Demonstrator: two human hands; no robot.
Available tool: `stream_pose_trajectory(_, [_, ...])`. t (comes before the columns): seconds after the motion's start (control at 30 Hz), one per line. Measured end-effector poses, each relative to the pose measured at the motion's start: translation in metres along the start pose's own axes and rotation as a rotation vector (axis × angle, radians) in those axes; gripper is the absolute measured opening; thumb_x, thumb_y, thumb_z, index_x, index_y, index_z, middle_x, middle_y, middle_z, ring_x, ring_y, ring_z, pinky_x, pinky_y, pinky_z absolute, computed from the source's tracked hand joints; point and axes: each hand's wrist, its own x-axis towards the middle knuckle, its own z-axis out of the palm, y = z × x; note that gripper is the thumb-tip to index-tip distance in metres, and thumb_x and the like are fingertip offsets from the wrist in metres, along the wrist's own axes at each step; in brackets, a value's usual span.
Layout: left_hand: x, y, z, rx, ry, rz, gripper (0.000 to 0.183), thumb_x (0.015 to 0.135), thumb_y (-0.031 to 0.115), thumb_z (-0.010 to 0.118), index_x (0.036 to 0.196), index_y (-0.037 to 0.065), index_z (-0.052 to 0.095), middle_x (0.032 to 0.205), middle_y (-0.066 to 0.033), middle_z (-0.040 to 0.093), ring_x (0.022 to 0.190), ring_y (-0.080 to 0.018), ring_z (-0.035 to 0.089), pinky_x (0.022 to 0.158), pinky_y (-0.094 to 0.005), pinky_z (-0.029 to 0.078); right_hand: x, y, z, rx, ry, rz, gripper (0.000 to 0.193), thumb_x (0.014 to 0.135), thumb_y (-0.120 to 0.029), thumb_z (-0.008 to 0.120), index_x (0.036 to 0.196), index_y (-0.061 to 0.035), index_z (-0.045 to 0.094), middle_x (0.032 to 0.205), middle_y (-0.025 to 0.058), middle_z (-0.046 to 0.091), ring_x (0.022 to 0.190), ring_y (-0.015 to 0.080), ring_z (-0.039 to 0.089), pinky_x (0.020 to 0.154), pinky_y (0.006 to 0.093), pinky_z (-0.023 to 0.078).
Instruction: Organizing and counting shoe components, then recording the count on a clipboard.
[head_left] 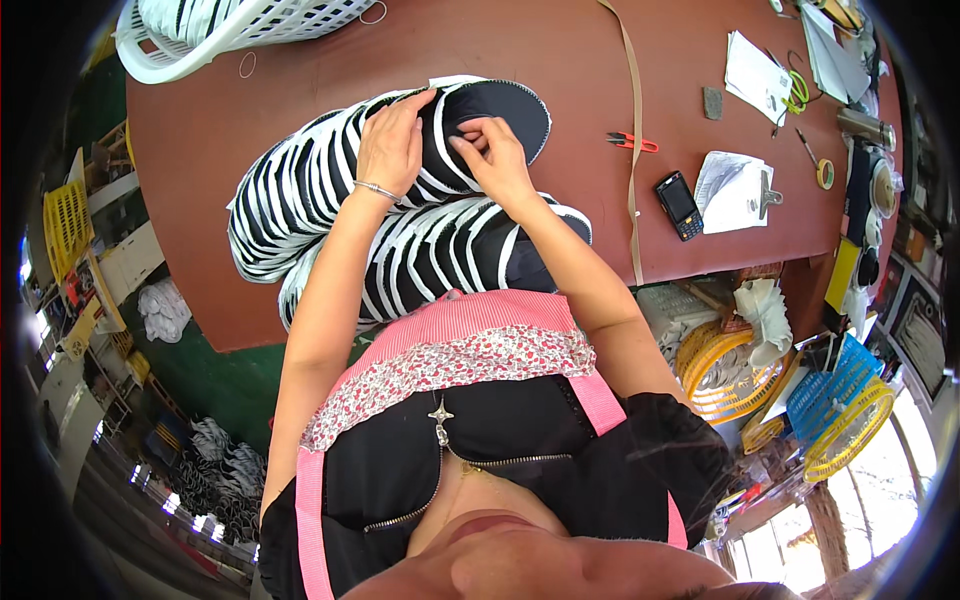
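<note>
A long row of overlapping black fabric pieces with white edges [310,165] lies on the table. They look like shoe uppers, but I cannot be sure. My left hand [392,145] rests on top of this row, its fingers stretched toward the far edge. At the row's right end, my right hand [495,160] has bent fingers, with thumb and fingertips drawn together over the rounded black end piece [515,108]. Whether a fabric edge is between those fingertips cannot be made out. A second row of similar pieces [430,260] lies nearer to me, against my pink apron.
On the reddish-brown table [570,50], a white basket [255,25] stands far left. To the right are a brown strap [634,120], red thread snips [632,142], a black handheld device [679,205], a clipboard [735,195] and a tape roll [824,174].
</note>
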Motion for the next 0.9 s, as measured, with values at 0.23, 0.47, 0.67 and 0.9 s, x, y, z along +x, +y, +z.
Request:
stream_pose_trajectory(0.23, [-0.002,0.0,0.004,-0.002,0.022,-0.023,0.044,0.093,0.011,0.062,0.136,0.011,0.057,0.125,-0.0116,0.067,0.118,-0.0306,0.062,0.108,-0.0464,0.042,-0.005,0.006,0.008,-0.139,0.104,-0.043,0.023,0.088,-0.016,0.076,0.103,-0.0012,0.066,0.1,0.0133,0.062,0.084,0.0265,0.064,0.079,0.0365,0.054])
stream_pose_trajectory(0.47, [-0.005,0.011,0.001,0.043,0.049,0.034,0.052,0.087,0.015,0.071,0.137,0.009,0.057,0.127,-0.0107,0.066,0.12,-0.0295,0.061,0.106,-0.0447,0.042,-0.006,0.021,0.007,-0.346,-0.03,0.042,0.064,0.073,-0.017,0.085,0.127,-0.0046,0.053,0.122,0.0161,0.052,0.12,0.0361,0.052,0.099,0.0446,0.048])
stream_pose_trajectory(0.67, [-0.008,0.012,0.001,0.099,0.058,0.043,0.056,0.086,0.024,0.075,0.137,0.009,0.058,0.128,-0.01,0.066,0.121,-0.0287,0.061,0.107,-0.0444,0.042,-0.01,0.01,0.003,-0.493,0.014,0.013,0.057,0.075,-0.014,0.081,0.124,-0.0017,0.054,0.119,0.0181,0.055,0.116,0.0372,0.055,0.098,0.0454,0.049])
stream_pose_trajectory(0.9, [-0.008,0.014,-0.002,0.063,0.057,0.011,0.062,0.081,0.029,0.08,0.136,0.009,0.057,0.129,-0.0092,0.065,0.121,-0.0287,0.061,0.111,-0.0471,0.04,-0.001,0.021,-0.027,-0.159,0.087,0.13,0.031,0.086,-0.009,0.067,0.116,-0.0013,0.062,0.098,0.0181,0.074,0.087,0.0306,0.073,0.08,0.0399,0.057])
